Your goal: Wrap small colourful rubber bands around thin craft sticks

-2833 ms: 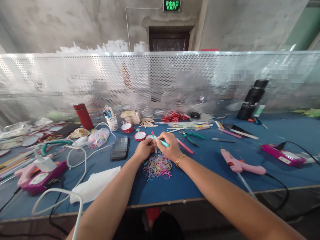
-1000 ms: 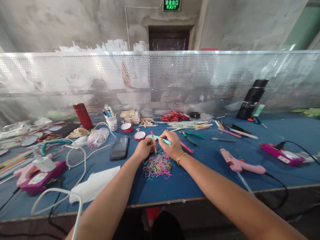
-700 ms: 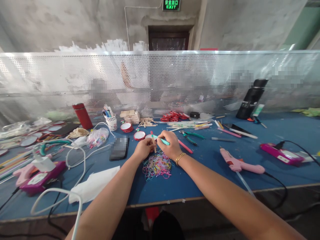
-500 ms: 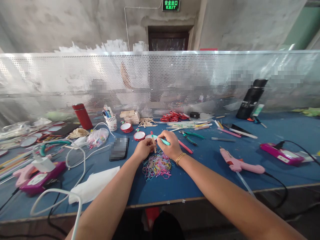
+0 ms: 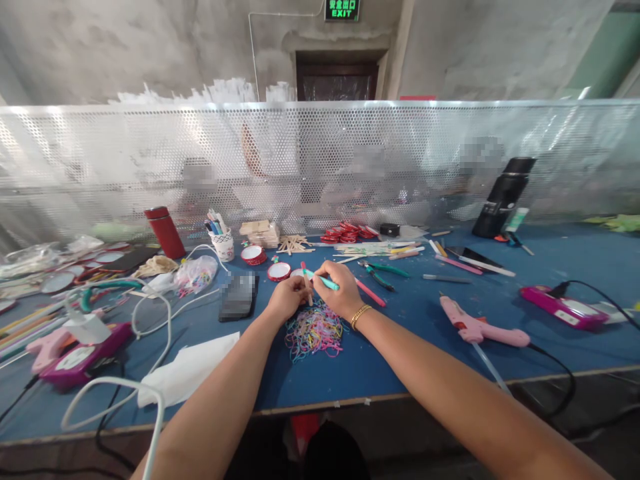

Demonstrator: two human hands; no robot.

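Observation:
My left hand [image 5: 289,300] pinches a thin wooden craft stick [image 5: 309,295] with a red upper end, holding it nearly upright. In my right hand [image 5: 341,288] is a teal marker [image 5: 329,283], gripped like a pen, its front end against or very near the stick's upper part. Whether the tip touches is too small to tell. Just below both hands lies a loose heap of colourful thin strings or bands [image 5: 315,337]. Behind the left hand sits a round red-rimmed white piece [image 5: 279,271]. A pink-red marker [image 5: 371,293] rests right of my right hand.
A phone [image 5: 239,297] and white paper [image 5: 190,373] lie to the left, beside looping white cable. Green-handled pliers [image 5: 387,270] and a pink glue gun [image 5: 475,323] are on the right. A red bottle [image 5: 165,232] and a pen cup [image 5: 221,244] stand at the back.
The teal marker has shifted very slightly against the stick. Both hands stay in nearly the same place, and the rest of the table looks the same.

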